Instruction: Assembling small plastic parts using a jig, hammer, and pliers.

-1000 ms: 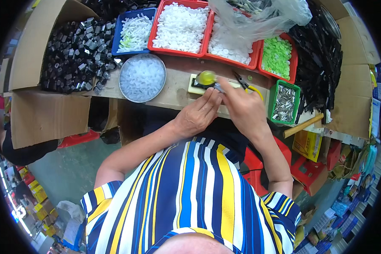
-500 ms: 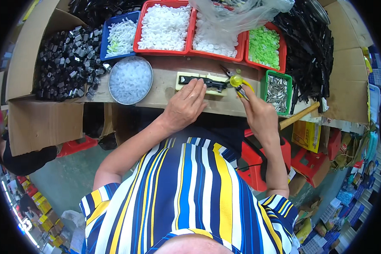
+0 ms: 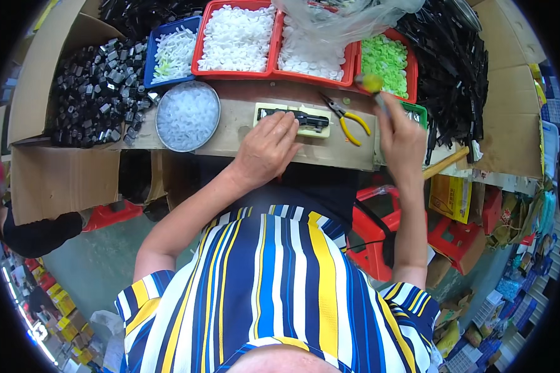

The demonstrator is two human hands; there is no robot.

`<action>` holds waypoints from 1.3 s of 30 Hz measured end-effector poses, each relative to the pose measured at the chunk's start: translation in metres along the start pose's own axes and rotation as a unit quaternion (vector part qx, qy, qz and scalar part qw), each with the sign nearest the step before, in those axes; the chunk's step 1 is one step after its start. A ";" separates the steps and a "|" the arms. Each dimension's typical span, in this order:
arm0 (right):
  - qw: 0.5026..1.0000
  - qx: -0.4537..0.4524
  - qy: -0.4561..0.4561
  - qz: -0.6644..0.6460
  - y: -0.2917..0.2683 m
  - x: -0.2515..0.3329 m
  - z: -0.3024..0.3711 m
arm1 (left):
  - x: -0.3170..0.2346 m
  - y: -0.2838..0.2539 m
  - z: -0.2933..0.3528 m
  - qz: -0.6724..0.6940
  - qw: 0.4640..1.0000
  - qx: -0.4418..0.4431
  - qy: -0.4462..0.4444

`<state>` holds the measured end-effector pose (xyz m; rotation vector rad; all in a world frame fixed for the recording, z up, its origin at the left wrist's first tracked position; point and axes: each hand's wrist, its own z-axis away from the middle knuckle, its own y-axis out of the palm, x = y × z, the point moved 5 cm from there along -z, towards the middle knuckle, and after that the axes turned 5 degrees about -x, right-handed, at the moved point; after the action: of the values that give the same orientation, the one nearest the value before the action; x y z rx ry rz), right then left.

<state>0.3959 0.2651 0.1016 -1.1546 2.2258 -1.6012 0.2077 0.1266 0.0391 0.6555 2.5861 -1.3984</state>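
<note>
A long black plastic part (image 3: 310,119) lies in a cream block (image 3: 322,132) on the workbench. My left hand (image 3: 269,146) is laid over the part's left half, fingers together and pressing on it. Off to the right, my right hand (image 3: 402,137) is raised and closed around a short tool with a rounded yellow head (image 3: 371,83), blurred by motion. Between the block and that hand, pliers (image 3: 350,122) with yellow handles rest on the bench, jaws pointing away. A green bin (image 3: 422,115) of small metal pieces is partly hidden behind my right hand.
Along the back stand a blue bin (image 3: 148,68), red bins (image 3: 271,69) of white and green pieces, and a clear plastic bag (image 3: 354,25). Left are a round dish (image 3: 160,133) and black caps (image 3: 93,99); right, black strips (image 3: 457,81) and a wooden handle (image 3: 445,163).
My right hand has risen and moved right with the yellow-headed tool, away from the black part, uncovering the pliers. My left hand stays on the part.
</note>
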 end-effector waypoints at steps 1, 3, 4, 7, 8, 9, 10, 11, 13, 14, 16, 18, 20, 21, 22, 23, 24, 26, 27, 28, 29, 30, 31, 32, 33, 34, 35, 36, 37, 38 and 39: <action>0.999 -0.032 -0.020 0.024 0.002 -0.012 -0.013 | 0.001 -0.001 -0.002 0.001 1.000 0.001 0.000; 0.993 -0.068 -0.037 0.087 0.006 -0.039 -0.037 | 0.007 -0.001 -0.011 0.025 0.999 -0.006 -0.035; 0.989 -0.071 -0.036 0.123 0.011 -0.052 -0.045 | 0.008 -0.001 -0.015 0.019 0.999 -0.027 -0.032; 0.981 -0.074 -0.046 0.175 0.021 -0.067 -0.055 | 0.010 0.007 -0.019 0.005 0.999 0.017 -0.037; 0.978 -0.084 -0.051 0.182 0.021 -0.066 -0.057 | 0.012 0.007 -0.020 0.005 0.999 0.018 -0.037; 0.978 -0.084 -0.050 0.182 0.018 -0.063 -0.054 | 0.015 0.007 -0.021 0.018 0.999 0.022 -0.034; 0.985 -0.076 -0.041 0.149 0.011 -0.048 -0.050 | 0.017 0.006 -0.020 0.031 0.999 0.026 -0.034; 0.990 -0.068 -0.030 0.118 0.006 -0.035 -0.042 | 0.016 0.006 -0.022 0.032 0.999 0.027 -0.034; 0.999 0.014 -0.025 -0.019 0.016 -0.023 -0.016 | 0.016 0.000 -0.026 0.094 0.994 -0.008 -0.064; 0.997 0.059 -0.032 -0.036 0.023 -0.012 -0.003 | 0.012 -0.003 -0.028 0.096 0.993 -0.006 -0.062; 0.990 0.123 -0.050 -0.047 0.037 0.002 0.018 | 0.011 -0.010 -0.032 0.149 0.979 -0.005 -0.139; 0.989 0.140 -0.050 -0.023 0.047 0.006 0.024 | 0.010 -0.013 -0.035 0.176 0.973 -0.003 -0.150; 0.987 0.156 -0.028 -0.009 0.049 0.011 0.020 | 0.010 -0.016 -0.036 0.197 0.967 -0.004 -0.164; 0.985 0.171 -0.006 0.005 0.051 0.011 0.019 | 0.009 -0.018 -0.037 0.217 0.963 -0.017 -0.161; 0.985 0.172 -0.010 0.005 0.053 0.014 0.016 | 0.009 -0.021 -0.037 0.237 0.958 -0.030 -0.158; 0.984 0.172 -0.005 0.043 0.055 0.015 0.013 | 0.010 -0.021 -0.035 0.235 0.958 -0.034 -0.160; 0.982 0.172 -0.001 0.080 0.058 0.015 0.011 | 0.011 -0.018 -0.031 0.253 0.953 -0.014 -0.168; 0.983 0.154 -0.022 0.100 0.059 0.016 0.009 | 0.011 -0.018 -0.028 0.270 0.946 0.000 -0.177; 0.983 0.135 -0.038 0.119 0.059 0.017 0.008 | 0.011 -0.019 -0.027 0.277 0.940 0.002 -0.199; 0.983 0.135 -0.042 0.118 0.062 0.015 0.010 | 0.012 -0.019 -0.027 0.283 0.934 0.005 -0.220; 0.990 0.094 -0.054 0.095 0.060 0.013 0.012 | 0.012 -0.019 -0.028 0.280 0.934 0.002 -0.222; 0.994 0.054 -0.065 0.071 0.056 0.014 0.014 | 0.012 -0.021 -0.029 0.291 0.931 -0.009 -0.222; 0.998 0.037 -0.054 0.024 0.048 0.018 0.014 | 0.012 -0.022 -0.029 0.301 0.927 -0.019 -0.223; 0.998 0.038 -0.055 0.021 0.043 0.022 0.015 | 0.013 -0.021 -0.028 0.299 0.927 -0.019 -0.226; 0.995 0.045 -0.028 -0.086 0.039 0.025 0.016 | 0.016 -0.018 -0.027 0.314 0.918 -0.007 -0.242; 0.981 0.049 0.002 -0.190 0.034 0.026 0.017 | 0.017 -0.015 -0.027 0.330 0.909 0.007 -0.257; 0.967 0.066 0.038 -0.243 0.033 0.030 0.019 | 0.016 -0.015 -0.027 0.330 0.909 0.008 -0.256; 0.964 0.073 0.028 -0.256 0.033 0.035 0.021 | 0.016 -0.014 -0.028 0.323 0.909 0.017 -0.264; 0.960 0.079 0.018 -0.269 0.033 0.038 0.022 | 0.015 -0.013 -0.028 0.316 0.909 0.026 -0.271; 0.963 0.081 -0.002 -0.258 0.032 0.041 0.023 | 0.014 -0.013 -0.030 0.317 0.909 0.028 -0.270; 0.963 0.080 0.000 -0.259 0.032 0.042 0.024 | 0.012 -0.013 -0.032 0.315 0.909 0.032 -0.269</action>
<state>0.3643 0.2239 0.0764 -1.7864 1.8394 -1.9094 0.1944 0.1506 0.0635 0.8617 1.6932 -1.2162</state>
